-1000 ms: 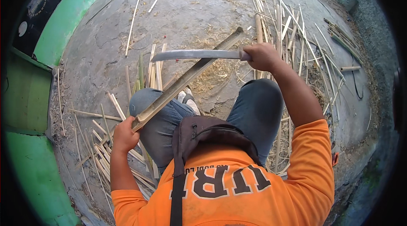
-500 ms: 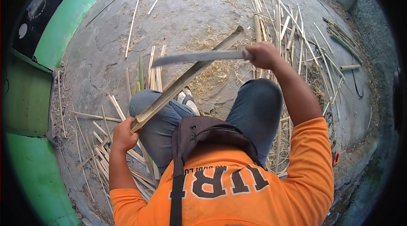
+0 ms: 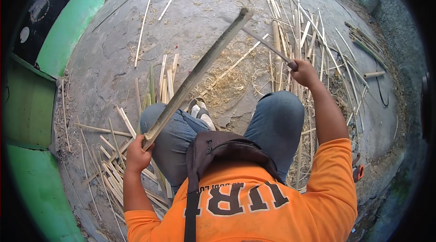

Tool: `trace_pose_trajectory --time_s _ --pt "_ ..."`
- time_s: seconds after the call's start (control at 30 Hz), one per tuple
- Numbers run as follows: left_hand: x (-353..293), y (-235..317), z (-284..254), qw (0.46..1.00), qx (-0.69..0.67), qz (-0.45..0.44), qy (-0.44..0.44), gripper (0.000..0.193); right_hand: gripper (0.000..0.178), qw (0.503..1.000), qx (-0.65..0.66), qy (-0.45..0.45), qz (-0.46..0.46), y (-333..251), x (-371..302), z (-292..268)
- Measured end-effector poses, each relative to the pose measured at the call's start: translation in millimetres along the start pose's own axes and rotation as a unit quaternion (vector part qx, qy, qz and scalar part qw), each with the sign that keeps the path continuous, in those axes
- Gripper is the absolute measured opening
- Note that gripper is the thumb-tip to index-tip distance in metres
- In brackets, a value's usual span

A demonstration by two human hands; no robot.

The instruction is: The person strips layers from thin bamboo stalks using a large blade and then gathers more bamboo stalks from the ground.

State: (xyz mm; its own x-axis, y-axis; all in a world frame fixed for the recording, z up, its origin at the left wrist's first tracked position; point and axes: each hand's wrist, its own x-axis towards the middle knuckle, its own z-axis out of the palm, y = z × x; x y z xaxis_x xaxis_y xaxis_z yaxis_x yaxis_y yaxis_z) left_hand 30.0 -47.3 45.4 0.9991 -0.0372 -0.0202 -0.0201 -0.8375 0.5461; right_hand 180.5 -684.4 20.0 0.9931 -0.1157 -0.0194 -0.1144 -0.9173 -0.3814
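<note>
My left hand grips the near end of a long split bamboo strip, which slants up and away over my left knee toward the upper middle. My right hand is closed on the handle of a long-bladed knife. The blade points up and left, its tip close to the far end of the strip. I sit with both knees in blue jeans; a sandalled foot shows between them. A dark bag hangs on my chest over an orange shirt.
Cut bamboo strips lie scattered on the grey concrete floor at the right and back. A pile of short strips lies by my left side. Shavings litter the floor ahead. A green wall runs along the left.
The knife has swung from lying crosswise over the strip to pointing up and away to the right. The strip's far end has lifted and turned more upright.
</note>
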Motion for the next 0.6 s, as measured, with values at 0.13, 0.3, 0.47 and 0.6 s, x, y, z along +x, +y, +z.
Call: trace_pose_trajectory --time_s 0.13,0.3,0.47,0.6 --pt "1.4 -0.3 0.0 1.000 0.008 0.017 0.002 0.026 0.031 0.993 0.090 0.069 0.024 29.1 6.6 3.3" --pt "0.8 4.1 -0.3 0.999 0.021 0.024 0.003 0.025 0.029 0.972 0.202 0.123 0.001 31.0 5.3 -2.4" --pt "-2.4 9.1 0.1 0.999 0.028 0.032 0.025 0.023 0.021 0.976 0.207 0.072 0.010 11.1 -2.2 -18.1" --pt "-6.5 -0.8 7.7 0.997 0.048 0.045 0.049 0.023 0.017 0.926 0.371 -0.038 0.062 -23.3 -18.4 -36.3"
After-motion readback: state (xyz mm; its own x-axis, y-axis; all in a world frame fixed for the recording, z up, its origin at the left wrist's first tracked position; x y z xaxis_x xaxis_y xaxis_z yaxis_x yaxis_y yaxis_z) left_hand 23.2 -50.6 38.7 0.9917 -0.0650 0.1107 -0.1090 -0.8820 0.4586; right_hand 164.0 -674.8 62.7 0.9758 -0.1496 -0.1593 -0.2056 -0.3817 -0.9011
